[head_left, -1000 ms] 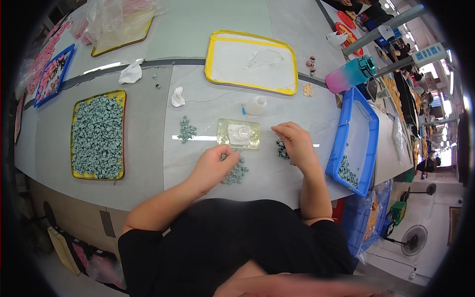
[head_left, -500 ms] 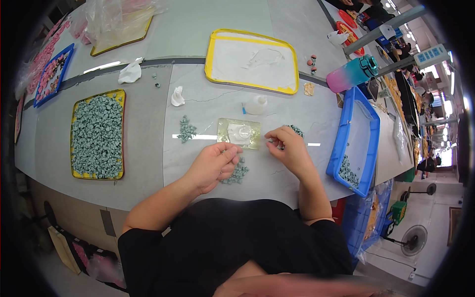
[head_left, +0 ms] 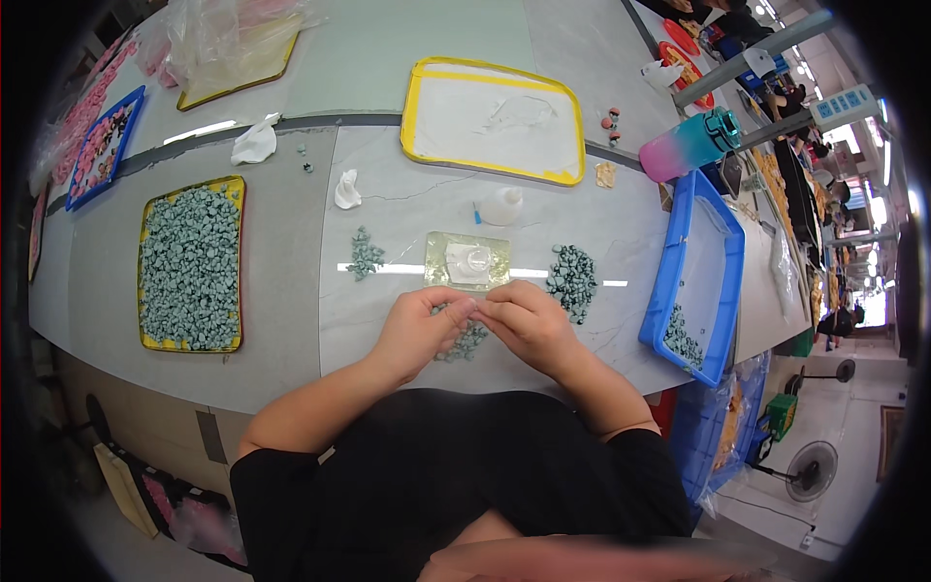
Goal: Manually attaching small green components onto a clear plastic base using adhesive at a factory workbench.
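Observation:
My left hand [head_left: 424, 328] and my right hand [head_left: 529, 323] meet fingertip to fingertip, both closed in a pinch. Whatever sits between the fingertips is too small and covered to make out. Just beyond them lies a greenish, see-through rectangular block [head_left: 493, 274] with a white patch and a small clear round dish [head_left: 476, 259] on it. Partly under my hands is a pile of small grey-green pieces [head_left: 467, 344]. Similar heaps lie to either side: a smaller left pile [head_left: 365, 254] and a darker right pile [head_left: 572, 283]. Behind the block stands a small white squeeze bottle [head_left: 502, 207] with a blue tip.
A yellow-rimmed tray [head_left: 239, 291] full of grey-green pieces is at left. A white tray with yellow edging [head_left: 495, 121] lies at the back. On the right are a blue bin [head_left: 711, 262] and a teal-pink drinking bottle [head_left: 690, 145]. Crumpled tissue [head_left: 347, 189] lies near the left pile.
My right hand has come away from the right pile, moving left and nearer to me to join my left hand. The left hand has hardly moved.

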`<state>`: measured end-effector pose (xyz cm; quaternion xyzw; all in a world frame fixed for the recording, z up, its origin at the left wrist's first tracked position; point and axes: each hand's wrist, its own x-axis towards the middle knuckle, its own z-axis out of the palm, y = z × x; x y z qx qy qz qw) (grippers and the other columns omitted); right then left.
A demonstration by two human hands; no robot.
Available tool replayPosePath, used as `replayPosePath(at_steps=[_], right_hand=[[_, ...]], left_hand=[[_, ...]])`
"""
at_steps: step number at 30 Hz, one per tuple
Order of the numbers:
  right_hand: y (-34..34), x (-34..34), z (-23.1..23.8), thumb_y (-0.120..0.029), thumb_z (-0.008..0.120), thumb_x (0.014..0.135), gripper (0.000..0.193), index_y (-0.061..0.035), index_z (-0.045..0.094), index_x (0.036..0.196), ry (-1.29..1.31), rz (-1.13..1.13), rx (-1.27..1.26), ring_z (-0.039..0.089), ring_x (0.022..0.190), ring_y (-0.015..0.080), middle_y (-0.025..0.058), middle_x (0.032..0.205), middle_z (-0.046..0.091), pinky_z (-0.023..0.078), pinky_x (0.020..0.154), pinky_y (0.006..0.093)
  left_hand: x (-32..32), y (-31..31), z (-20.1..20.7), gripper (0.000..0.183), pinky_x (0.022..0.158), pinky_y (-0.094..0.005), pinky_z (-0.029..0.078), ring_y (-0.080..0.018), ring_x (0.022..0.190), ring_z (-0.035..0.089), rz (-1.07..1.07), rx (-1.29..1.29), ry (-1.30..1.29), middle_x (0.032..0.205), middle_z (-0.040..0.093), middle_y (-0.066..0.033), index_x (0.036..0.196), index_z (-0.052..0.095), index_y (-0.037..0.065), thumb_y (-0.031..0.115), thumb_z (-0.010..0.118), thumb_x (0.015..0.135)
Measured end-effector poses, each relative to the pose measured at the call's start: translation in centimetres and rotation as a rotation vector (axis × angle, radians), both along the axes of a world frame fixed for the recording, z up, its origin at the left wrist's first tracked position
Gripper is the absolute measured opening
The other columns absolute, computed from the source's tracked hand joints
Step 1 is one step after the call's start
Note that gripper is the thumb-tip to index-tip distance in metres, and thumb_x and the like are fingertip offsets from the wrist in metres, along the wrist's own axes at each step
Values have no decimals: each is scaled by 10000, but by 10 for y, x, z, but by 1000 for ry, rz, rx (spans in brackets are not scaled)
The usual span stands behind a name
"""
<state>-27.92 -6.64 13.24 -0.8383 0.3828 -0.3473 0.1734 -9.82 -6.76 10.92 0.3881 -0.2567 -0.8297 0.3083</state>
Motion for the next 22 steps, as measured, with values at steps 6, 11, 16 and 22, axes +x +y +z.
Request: replayPosePath(at_steps=[6, 11, 16, 22], right_hand=[[-5, -4, -2, 8, 709, 660, 247, -11, 620, 890, 43, 75, -39, 576, 697, 235, 86, 810, 593, 465, 603, 326], [-18, -15, -10, 6, 689, 646, 317, -6, 616, 954, 124, 28, -134, 572, 711, 235, 84, 812, 584, 456, 621, 332], [-26, -19, -19, -13, 614, 682, 291, -1, 619, 974, 242, -35, -245, 575, 742, 232, 87, 840, 578, 462, 639, 327], [-28, -12, -21, -23, 638, 695, 280, -12, 629, 974, 297, -16, -308, 576, 730, 227, 78, 877, 600, 464, 617, 321]], left_hand=[[2, 1, -2, 172, 445, -179, 278, -34, 523, 369, 8, -43, -62, 738, 511, -11, 1008, 582, -23, 117, 534, 922], [4, -1, 0, 159, 449, -180, 274, -31, 529, 355, 40, -9, 10, 793, 525, -19, 1000, 570, -19, 103, 492, 934], [7, -4, -2, 149, 451, -179, 277, -30, 536, 346, 65, 21, 12, 847, 563, -64, 1044, 525, -4, 79, 505, 922], [12, -4, -10, 236, 451, -180, 285, -30, 526, 343, 13, 40, 91, 875, 580, -89, 1132, 465, 18, 95, 526, 917]])
